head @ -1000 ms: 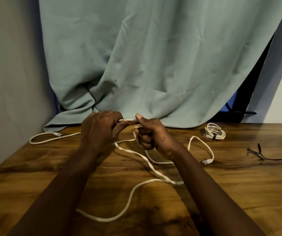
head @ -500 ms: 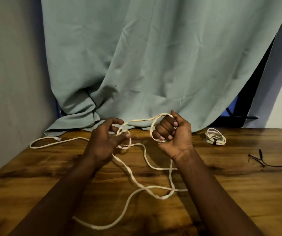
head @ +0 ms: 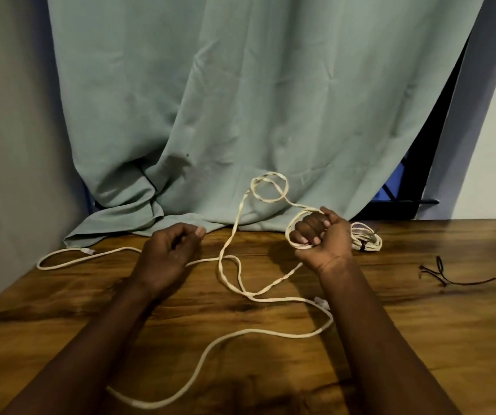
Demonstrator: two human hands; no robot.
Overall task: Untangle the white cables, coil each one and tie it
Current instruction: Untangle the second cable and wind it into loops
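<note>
Hands are working over the middle of the worktop, forearms reaching in from the bottom edge. Right hand is gripping the white cable: fingers are curling round a couple of turns, w/ the loop wrapping the knuckles. Left hand is sitting lower w/ fingers loosely curled. The cable is running in on its left side and coming out on its right, approx under the palm, so can't tell if it's pinching the cable or just sitting over it.

Teal curtain is hanging across the back, hem bunching on the worktop's far edge. Grey wall is showing at left.

White cable is sprawling across the middle. One end w/ a connector is lying far left near the curtain hem. The run is passing the left hand and crossing itself btwn the hands. A small loop is standing up in the air in front of the curtain, above and left of the right hand. Another stretch is snaking toward the near edge btwn the forearms, and a 2nd connector is lying just beside the right forearm.

Coiled cable, bundled w/ a dark band round it, is lying just behind the right hand, to its right. Dark ties are lying loose further right, well apart from both.
</note>
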